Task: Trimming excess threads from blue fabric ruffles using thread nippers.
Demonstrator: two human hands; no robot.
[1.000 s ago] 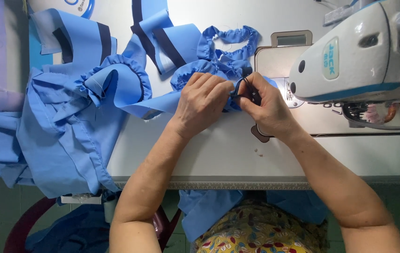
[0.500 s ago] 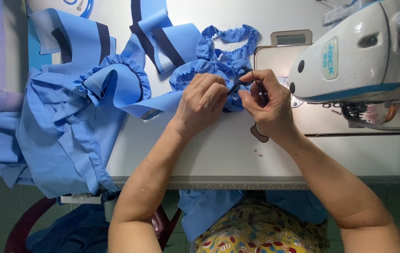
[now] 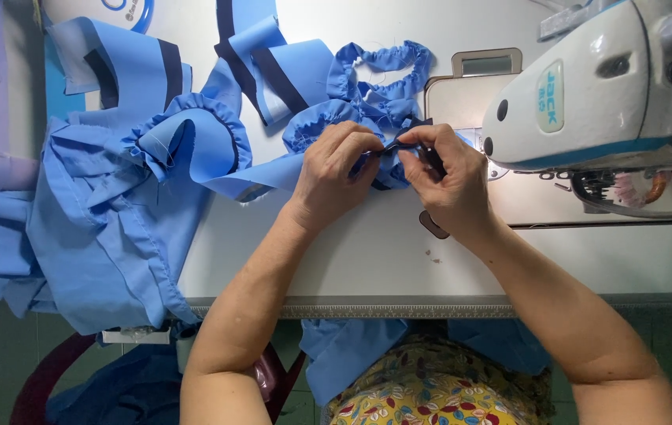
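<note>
My left hand (image 3: 334, 169) and my right hand (image 3: 444, 179) meet over a white sewing table (image 3: 351, 252), just left of the sewing machine head (image 3: 588, 86). Both pinch the same small piece of blue fabric with a dark navy edge (image 3: 396, 145), thumbs and forefingers closed on it from either side. This piece belongs to a gathered, ruffled blue garment part (image 3: 379, 75) that lies behind the hands. A dark, thin object (image 3: 433, 162) shows between my right fingers; I cannot tell what it is. The fabric under my palms is hidden.
A large heap of blue cloth (image 3: 107, 212) hangs over the table's left edge. Blue pieces with navy stripes (image 3: 147, 71) lie at the back left. The machine's metal plate (image 3: 462, 98) is behind my right hand. More blue cloth (image 3: 344, 354) rests on my lap.
My right hand has turned and its fingertips rose to pinch the navy edge. The left fingers shifted slightly up toward it. The dark looped tool seen earlier is now mostly hidden.
</note>
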